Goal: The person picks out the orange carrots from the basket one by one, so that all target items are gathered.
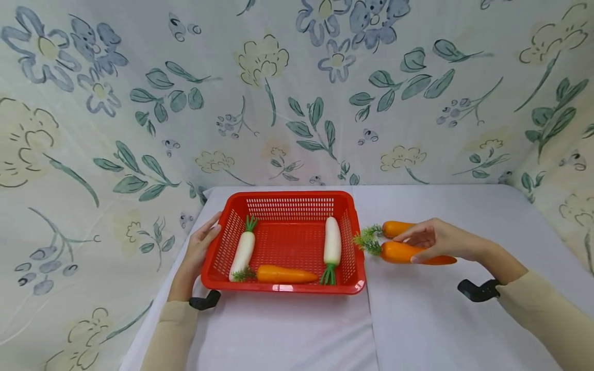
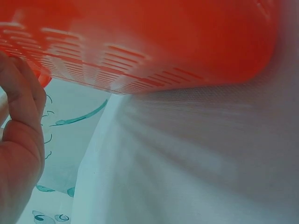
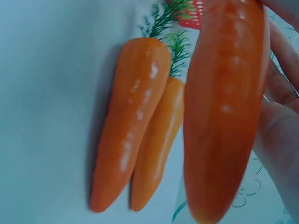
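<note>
My left hand (image 1: 198, 247) rests against the left rim of a red plastic basket (image 1: 278, 288), fingers fairly straight along its outer side. In the left wrist view, that hand (image 2: 21, 121) reaches up to the slotted basket wall (image 2: 117, 56). To the basket's right, my right hand (image 1: 441, 239) pinches an orange carrot (image 1: 394, 252) with a feathery green top, thumb on the near side. Up close, the held carrot (image 3: 224, 112) fills much of the right wrist view. Two more carrots lie side by side on the white cloth, a thicker one (image 3: 131, 116) and a slimmer one (image 3: 161, 140).
Inside the basket are a white radish (image 1: 244, 250) at the left, another radish (image 1: 332, 239) at the right with its green end toward me, and a carrot (image 1: 285, 274) along the near wall. A flower-printed curtain (image 1: 297, 103) hangs behind the white-covered table (image 1: 417, 319).
</note>
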`<state>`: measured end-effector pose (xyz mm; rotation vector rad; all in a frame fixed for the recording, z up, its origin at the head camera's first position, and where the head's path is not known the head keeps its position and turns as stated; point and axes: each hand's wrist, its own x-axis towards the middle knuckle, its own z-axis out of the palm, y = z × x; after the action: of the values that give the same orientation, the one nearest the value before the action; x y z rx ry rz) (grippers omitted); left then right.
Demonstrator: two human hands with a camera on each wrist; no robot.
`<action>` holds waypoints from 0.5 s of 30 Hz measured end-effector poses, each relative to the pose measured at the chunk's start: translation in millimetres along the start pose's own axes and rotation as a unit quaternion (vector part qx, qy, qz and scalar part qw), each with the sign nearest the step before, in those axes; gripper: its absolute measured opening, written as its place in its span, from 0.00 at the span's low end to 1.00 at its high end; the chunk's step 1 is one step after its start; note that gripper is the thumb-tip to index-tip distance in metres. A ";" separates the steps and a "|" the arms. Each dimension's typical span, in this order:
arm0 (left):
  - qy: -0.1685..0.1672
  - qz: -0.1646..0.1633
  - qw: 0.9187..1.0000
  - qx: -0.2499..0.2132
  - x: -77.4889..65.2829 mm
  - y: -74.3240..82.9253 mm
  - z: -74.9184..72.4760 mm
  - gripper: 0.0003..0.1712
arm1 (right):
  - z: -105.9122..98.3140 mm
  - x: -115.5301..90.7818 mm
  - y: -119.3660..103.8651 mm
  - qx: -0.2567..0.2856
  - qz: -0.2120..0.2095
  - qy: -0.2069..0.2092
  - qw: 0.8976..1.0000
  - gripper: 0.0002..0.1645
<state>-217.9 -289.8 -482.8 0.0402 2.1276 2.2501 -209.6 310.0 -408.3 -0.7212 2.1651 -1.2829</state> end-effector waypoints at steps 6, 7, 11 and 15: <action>0.001 -0.002 1.000 0.004 0.2 -0.9 1.2 0.32 | -1.5 -17.0 21.8 0.004 -0.014 -0.013 1.000 0.26; 0.001 -0.003 1.000 0.005 0.2 -0.9 1.1 0.32 | -0.9 -18.3 24.8 0.004 -0.016 -0.013 1.000 0.26; -0.002 -0.003 1.000 0.001 -0.4 0.1 0.6 0.32 | 4.2 -20.9 38.1 0.008 -0.021 -0.015 1.000 0.25; -0.001 -0.002 1.000 0.002 -1.2 0.5 0.4 0.33 | 9.1 -21.8 50.7 0.013 -0.023 -0.015 1.000 0.25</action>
<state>-216.7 -289.5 -482.3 0.0381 2.1297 2.2418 -196.8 339.8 -453.8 -0.7792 2.1156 -1.3114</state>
